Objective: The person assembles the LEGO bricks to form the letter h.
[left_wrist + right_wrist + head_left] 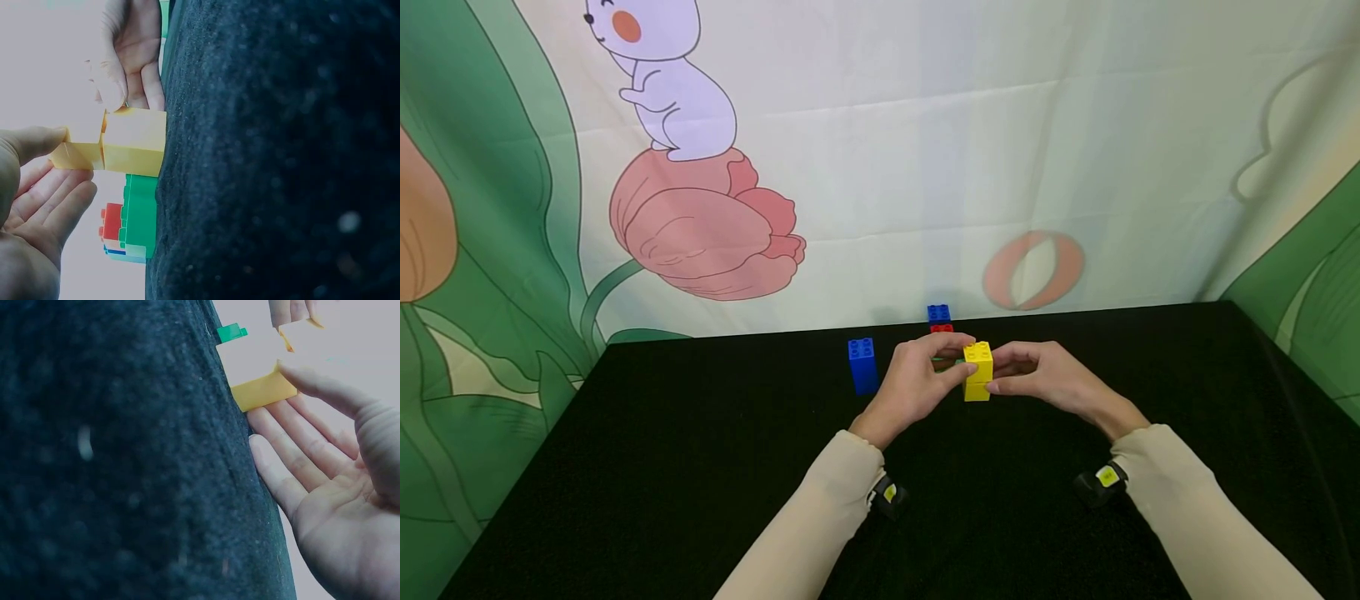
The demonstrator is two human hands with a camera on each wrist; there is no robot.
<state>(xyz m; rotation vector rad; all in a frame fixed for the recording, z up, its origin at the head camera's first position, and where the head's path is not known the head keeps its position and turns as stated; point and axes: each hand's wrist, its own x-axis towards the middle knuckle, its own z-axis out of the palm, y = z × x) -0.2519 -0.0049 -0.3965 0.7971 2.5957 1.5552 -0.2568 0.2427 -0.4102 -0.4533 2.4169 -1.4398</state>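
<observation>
Two yellow toy building bricks stand one above the other between the hands on the black cloth. My left hand [917,379] pinches the upper yellow brick [978,353], its thumb on the near side. The lower yellow brick [134,140] rests on the cloth, and my right hand [1048,379] pinches it between thumb and fingers. A thin dark seam shows between the two bricks in the left wrist view; whether they are fully pressed together I cannot tell. Behind them stands a green brick [141,209], mostly hidden by the left hand in the head view.
A tall blue brick stack [862,367] stands left of the left hand. Beyond the hands are a red brick [942,328] and a blue brick [938,313], close to the green one. A printed curtain [865,208] hangs along the table's [700,467] back edge.
</observation>
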